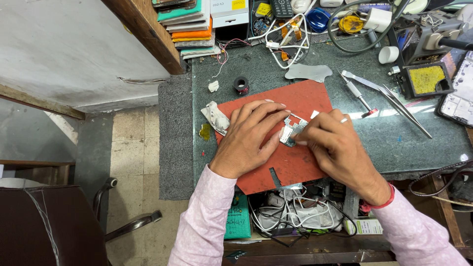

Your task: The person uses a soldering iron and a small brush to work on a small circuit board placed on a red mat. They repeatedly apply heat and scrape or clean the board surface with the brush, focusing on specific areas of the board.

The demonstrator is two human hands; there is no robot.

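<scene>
— Closest in, at six o'clock?

— Pink sleeves, and below the tabletop point(423, 143) edge an open drawer point(295, 216) crammed with white cables.

— Stage of the work?

— Looks like mid-way. Small circuit board point(293, 129) already bare, out of any casing, lying flat on the red mat point(305, 98). Not yet rejoined to anything; no housing seen beside it. Precise step hard to judge, fingertips covering part of the board.

— Left hand?

— Left hand point(249, 140) spread fairly wide, palm down on the mat, fingertips pressing the board's nine o'clock edge. Steadying, not gripping.

— Right hand?

— Right hand point(332, 145) curled narrow, fingertips pinched at the board's three o'clock edge. Possibly holding something tiny there; cannot tell.

— So the board sits where?

— Between both hands, touching both, near the mat's centre.

— Further out?

— At nine o'clock of the mat, a crumpled grey rag point(216, 117). Towards three o'clock, tweezers point(387, 101) and a small screwdriver point(358, 96), lying untouched, well apart from the hands. At twelve, a small black spool point(241, 84) and a grey metal plate point(308, 72). Farthest, at one to two o'clock, a soldering stand with yellow sponge point(426, 79) and tangled white wires point(286, 39).
</scene>
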